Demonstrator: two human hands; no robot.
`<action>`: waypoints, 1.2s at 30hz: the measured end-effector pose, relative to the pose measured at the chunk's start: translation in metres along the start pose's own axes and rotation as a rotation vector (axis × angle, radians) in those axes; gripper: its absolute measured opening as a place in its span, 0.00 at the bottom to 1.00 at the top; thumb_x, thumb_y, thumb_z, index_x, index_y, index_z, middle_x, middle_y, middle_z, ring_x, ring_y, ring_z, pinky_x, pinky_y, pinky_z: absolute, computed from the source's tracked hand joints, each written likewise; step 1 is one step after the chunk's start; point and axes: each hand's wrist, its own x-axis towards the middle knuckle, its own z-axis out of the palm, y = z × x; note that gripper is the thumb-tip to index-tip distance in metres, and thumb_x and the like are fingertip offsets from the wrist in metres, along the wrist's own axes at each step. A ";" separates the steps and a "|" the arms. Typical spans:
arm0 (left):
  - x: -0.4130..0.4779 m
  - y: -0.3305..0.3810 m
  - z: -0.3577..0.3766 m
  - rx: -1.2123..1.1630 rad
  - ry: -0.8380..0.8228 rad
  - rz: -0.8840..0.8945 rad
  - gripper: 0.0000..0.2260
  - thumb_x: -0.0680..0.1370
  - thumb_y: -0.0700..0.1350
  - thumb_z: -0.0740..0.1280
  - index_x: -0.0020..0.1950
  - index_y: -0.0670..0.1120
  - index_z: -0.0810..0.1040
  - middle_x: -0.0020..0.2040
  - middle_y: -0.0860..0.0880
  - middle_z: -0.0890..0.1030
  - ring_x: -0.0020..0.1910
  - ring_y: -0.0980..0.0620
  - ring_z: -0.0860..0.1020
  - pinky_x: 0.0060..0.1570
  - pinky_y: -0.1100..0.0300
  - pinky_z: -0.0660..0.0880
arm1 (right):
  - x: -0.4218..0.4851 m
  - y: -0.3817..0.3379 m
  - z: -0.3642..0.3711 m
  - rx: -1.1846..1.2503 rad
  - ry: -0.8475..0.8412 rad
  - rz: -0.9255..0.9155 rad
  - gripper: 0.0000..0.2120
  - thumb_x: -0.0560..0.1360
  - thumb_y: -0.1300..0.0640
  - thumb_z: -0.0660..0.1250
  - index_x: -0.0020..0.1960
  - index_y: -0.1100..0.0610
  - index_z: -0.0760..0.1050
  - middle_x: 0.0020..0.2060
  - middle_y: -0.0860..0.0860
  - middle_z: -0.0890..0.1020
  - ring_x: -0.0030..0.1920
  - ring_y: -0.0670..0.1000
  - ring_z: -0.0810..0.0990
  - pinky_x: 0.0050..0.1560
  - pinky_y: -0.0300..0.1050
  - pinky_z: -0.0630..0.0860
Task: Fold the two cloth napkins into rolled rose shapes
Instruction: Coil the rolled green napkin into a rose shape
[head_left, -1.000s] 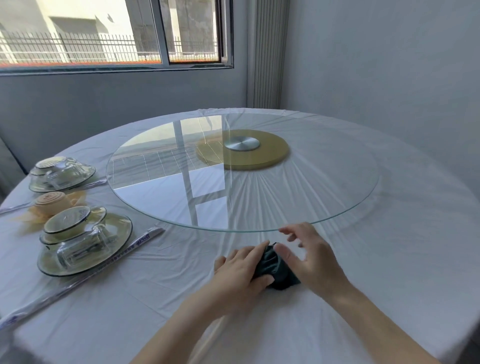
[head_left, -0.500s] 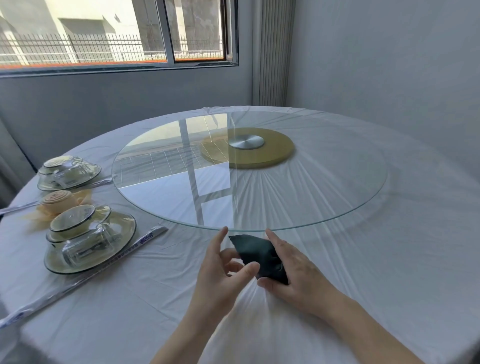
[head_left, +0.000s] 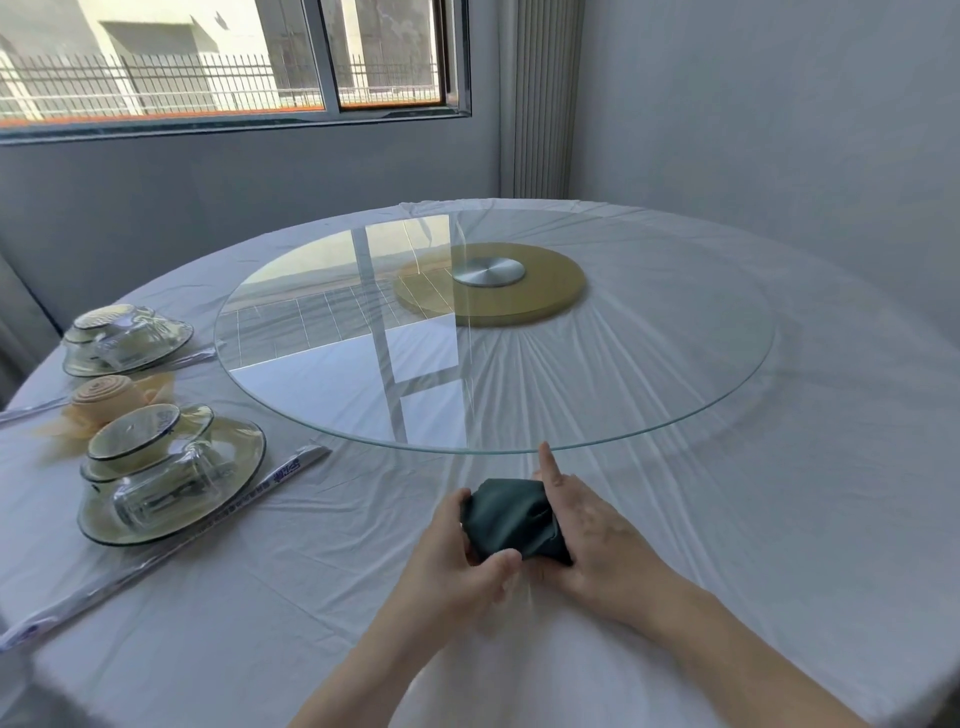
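A dark green napkin (head_left: 511, 517), bunched into a small bundle, sits just above the white tablecloth near the table's front edge. My left hand (head_left: 460, 558) grips its left and near side, thumb curled over the cloth. My right hand (head_left: 584, 535) holds its right side, with the index finger pointing up toward the glass turntable. A peach napkin (head_left: 104, 395), rolled into a rose shape, stands at the far left between two place settings.
A large glass turntable (head_left: 675, 364) on a gold base (head_left: 545, 296) fills the table's middle, its rim just beyond my hands. At the left are two stacks of glass dishes (head_left: 171, 467) (head_left: 124, 338) and wrapped chopsticks (head_left: 291, 470).
My hands lifted the dark napkin off the cloth a second ago, then closed round it from both sides; it is now a tighter bundle between them.
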 end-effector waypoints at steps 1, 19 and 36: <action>0.001 0.001 -0.003 0.022 -0.013 -0.021 0.26 0.63 0.46 0.69 0.58 0.54 0.64 0.38 0.48 0.80 0.31 0.56 0.77 0.33 0.60 0.72 | 0.000 0.000 0.000 0.003 0.009 -0.002 0.50 0.73 0.42 0.66 0.67 0.44 0.23 0.64 0.47 0.67 0.62 0.46 0.68 0.61 0.37 0.66; 0.061 0.061 -0.008 0.296 -0.066 -0.146 0.06 0.74 0.47 0.69 0.47 0.47 0.81 0.42 0.45 0.82 0.40 0.49 0.79 0.39 0.58 0.75 | -0.001 -0.005 0.001 0.040 0.028 0.055 0.46 0.65 0.29 0.54 0.67 0.36 0.23 0.65 0.44 0.67 0.63 0.44 0.67 0.61 0.34 0.64; 0.063 0.009 0.002 0.327 0.215 0.152 0.07 0.76 0.42 0.66 0.48 0.53 0.81 0.46 0.55 0.83 0.47 0.60 0.80 0.49 0.63 0.75 | -0.003 -0.014 -0.009 0.057 -0.037 0.079 0.49 0.73 0.43 0.65 0.68 0.51 0.24 0.73 0.40 0.60 0.74 0.45 0.55 0.62 0.21 0.36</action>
